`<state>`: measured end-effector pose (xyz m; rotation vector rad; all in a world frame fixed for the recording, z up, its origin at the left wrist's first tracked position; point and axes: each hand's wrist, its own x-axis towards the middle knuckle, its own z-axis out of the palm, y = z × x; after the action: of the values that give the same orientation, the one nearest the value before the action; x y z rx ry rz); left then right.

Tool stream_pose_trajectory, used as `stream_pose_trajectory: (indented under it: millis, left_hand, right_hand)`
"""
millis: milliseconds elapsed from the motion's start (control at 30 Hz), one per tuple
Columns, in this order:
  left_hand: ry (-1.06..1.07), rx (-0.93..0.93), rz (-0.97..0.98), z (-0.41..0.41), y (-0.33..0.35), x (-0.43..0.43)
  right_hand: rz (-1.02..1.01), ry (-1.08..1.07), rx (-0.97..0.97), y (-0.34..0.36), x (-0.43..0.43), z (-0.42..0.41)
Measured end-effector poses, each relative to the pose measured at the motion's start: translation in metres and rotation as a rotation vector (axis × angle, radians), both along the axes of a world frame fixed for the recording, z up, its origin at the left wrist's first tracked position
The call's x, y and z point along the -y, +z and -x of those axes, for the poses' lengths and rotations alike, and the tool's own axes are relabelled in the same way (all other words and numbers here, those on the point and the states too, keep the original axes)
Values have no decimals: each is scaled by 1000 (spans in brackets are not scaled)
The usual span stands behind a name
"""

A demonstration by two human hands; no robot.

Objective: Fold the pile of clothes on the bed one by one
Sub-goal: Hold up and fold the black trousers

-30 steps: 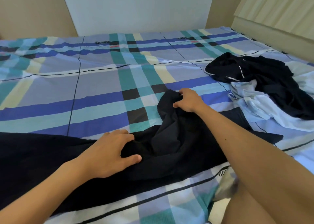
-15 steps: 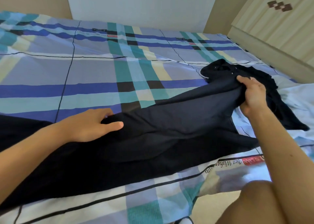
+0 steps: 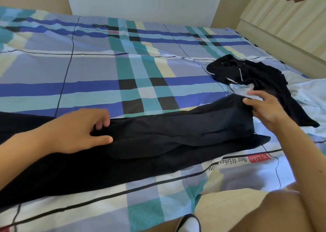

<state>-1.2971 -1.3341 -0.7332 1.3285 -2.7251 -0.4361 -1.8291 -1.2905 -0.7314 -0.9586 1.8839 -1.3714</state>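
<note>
A long dark navy garment (image 3: pixel 158 140) lies stretched across the near side of the bed, its right end folded over toward the pile. My left hand (image 3: pixel 79 131) rests on its middle, fingers loosely curled against the cloth. My right hand (image 3: pixel 264 108) hovers at the garment's right end with fingers spread, touching the edge but gripping nothing. Behind that hand sits the pile: a black garment with white trim (image 3: pixel 252 76) on top of a pale blue one (image 3: pixel 307 94).
The bed (image 3: pixel 88 69) has a plaid sheet in blue, teal and cream. A pale wooden cabinet (image 3: pixel 285 23) stands at the far right, close to the bed. My knee (image 3: pixel 282 212) and a strip of floor show at the bottom right.
My right hand pulled the garment's end rightward toward the pile, laid it down and let go. My left hand stayed on the middle of the cloth.
</note>
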Motion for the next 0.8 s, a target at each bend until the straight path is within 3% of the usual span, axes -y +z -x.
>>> stream_pose_trajectory:
  millis: [100, 300, 467, 667, 800]
  left_hand:
    - [-72, 118, -9, -3, -9, -6]
    - [-152, 109, -29, -2, -12, -3]
    - [-58, -173, 101, -10, -6, 9]
    - [203, -541, 406, -21, 18, 26]
    - [239, -724, 355, -37, 28, 31]
  right_hand:
    - [-220, 2, -260, -8, 1, -4]
    - [-259, -66, -497, 0, -4, -2]
    - [-104, 48, -172, 2, -6, -10]
    - [288, -137, 63, 14, 6, -6]
    - [575, -96, 386, 37, 9, -16]
